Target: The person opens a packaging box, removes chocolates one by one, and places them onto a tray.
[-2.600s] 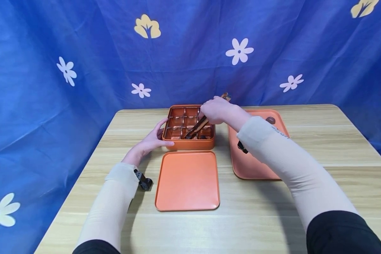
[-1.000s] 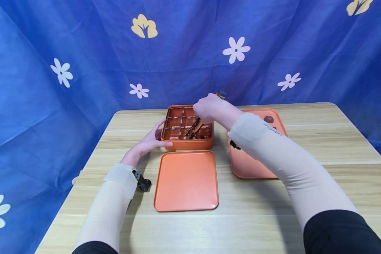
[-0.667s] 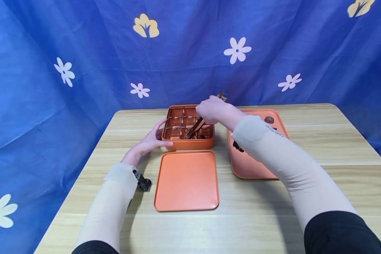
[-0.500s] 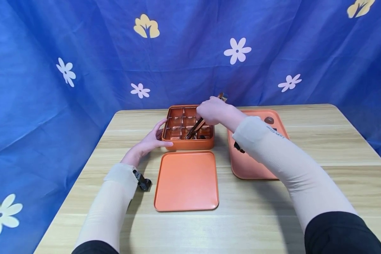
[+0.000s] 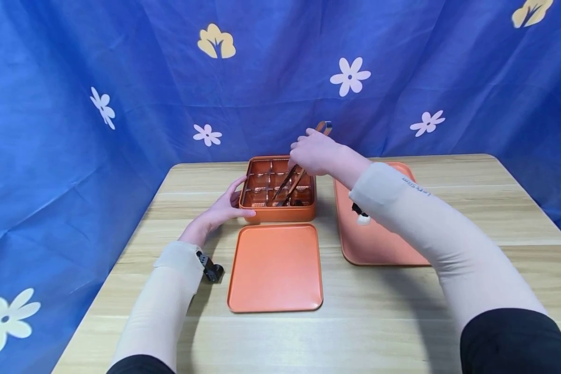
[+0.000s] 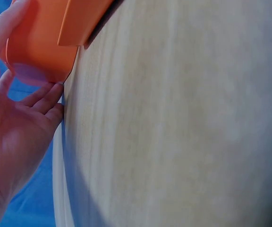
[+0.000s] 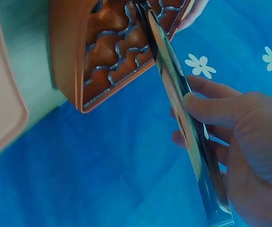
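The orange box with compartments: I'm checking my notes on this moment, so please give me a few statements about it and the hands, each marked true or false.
1. The right hand holds metal tongs whose tips reach into the orange box. True.
2. The left hand rests on the flat orange lid. False: it touches the box's left side.
3. The lid lies on the wooden table in front of the box. True.
4. The lid covers the box. False: the box is open, its compartments showing.

The right hand has risen and drawn back toward 12 o'clock, tilting the tongs steeper, though their tips stay low in the box. The right forearm now hides the dark piece on the tray.
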Motion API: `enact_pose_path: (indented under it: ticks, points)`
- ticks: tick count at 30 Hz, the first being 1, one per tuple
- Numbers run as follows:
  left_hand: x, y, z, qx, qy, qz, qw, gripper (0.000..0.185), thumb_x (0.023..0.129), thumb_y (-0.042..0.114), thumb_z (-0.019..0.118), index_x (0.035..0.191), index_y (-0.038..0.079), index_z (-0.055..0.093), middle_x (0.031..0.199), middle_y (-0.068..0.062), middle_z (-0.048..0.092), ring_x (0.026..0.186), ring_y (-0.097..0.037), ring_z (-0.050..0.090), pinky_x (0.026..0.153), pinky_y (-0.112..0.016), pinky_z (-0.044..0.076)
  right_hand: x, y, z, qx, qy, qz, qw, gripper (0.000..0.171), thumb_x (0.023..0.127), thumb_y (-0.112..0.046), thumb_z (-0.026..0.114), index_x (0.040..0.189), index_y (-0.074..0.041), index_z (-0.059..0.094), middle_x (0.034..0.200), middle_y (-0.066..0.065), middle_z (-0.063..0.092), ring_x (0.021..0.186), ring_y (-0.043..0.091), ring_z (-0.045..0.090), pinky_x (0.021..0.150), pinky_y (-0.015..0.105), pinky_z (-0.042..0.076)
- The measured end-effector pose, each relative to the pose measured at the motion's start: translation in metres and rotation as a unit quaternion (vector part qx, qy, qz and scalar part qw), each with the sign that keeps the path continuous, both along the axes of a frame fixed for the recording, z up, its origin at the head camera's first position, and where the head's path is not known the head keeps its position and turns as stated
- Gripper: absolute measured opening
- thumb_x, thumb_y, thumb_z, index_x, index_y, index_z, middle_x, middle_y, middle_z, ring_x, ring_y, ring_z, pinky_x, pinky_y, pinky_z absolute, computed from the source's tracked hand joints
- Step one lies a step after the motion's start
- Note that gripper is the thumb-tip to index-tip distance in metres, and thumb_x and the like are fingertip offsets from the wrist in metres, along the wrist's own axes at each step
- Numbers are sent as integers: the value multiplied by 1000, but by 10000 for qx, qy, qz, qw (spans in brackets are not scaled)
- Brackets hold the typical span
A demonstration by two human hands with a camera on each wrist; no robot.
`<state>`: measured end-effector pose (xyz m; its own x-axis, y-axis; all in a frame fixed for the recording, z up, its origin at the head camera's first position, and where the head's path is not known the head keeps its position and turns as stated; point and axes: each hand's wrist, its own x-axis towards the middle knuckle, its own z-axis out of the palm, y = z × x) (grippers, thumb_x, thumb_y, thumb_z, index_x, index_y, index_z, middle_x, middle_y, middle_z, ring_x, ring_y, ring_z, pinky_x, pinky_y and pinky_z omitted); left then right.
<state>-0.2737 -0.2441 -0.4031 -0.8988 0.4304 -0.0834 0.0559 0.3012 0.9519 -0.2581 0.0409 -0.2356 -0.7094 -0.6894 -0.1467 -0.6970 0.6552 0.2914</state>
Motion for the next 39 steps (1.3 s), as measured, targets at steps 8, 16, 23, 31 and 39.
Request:
enact_pose_path:
  ticks: [8,16,23,31,39]
  points:
    - [0,0,1,-19,13,-19,10000,103,81,1,75,157,29,10,154,-24,25,140,-36,28,113,-48,20,-3,-14,9,353,186,417,9983,29,99,-8,55,123,-15,69,116,6,65,106,28,55,91,43,33]
    - [-3,1,1,100,-18,-64,9999,104,82,-1,74,157,28,8,153,-24,26,138,-37,31,112,-48,21,-11,-18,11,576,-4,296,9979,36,95,-6,61,128,-18,66,129,5,61,120,30,51,109,50,23]
    - [-2,1,0,108,-46,-59,9999,103,82,-2,74,157,28,9,152,-24,28,138,-37,32,112,-47,21,-13,-19,7,419,49,388,9984,31,99,-7,54,125,-16,67,125,6,62,115,30,52,107,49,26]
    - [0,0,1,28,-14,-19,10000,103,82,0,74,157,28,10,153,-24,24,139,-37,28,112,-48,21,-13,-7,6,329,-25,286,9990,40,94,-2,58,128,-20,66,127,8,61,114,31,52,100,47,31]
    - [0,1,0,47,-16,-23,10000,103,82,-1,74,157,28,10,153,-25,25,140,-37,28,112,-49,21,-12,-12,2,407,-208,76,9989,36,98,-5,53,131,-17,64,130,6,59,123,31,48,109,50,24]
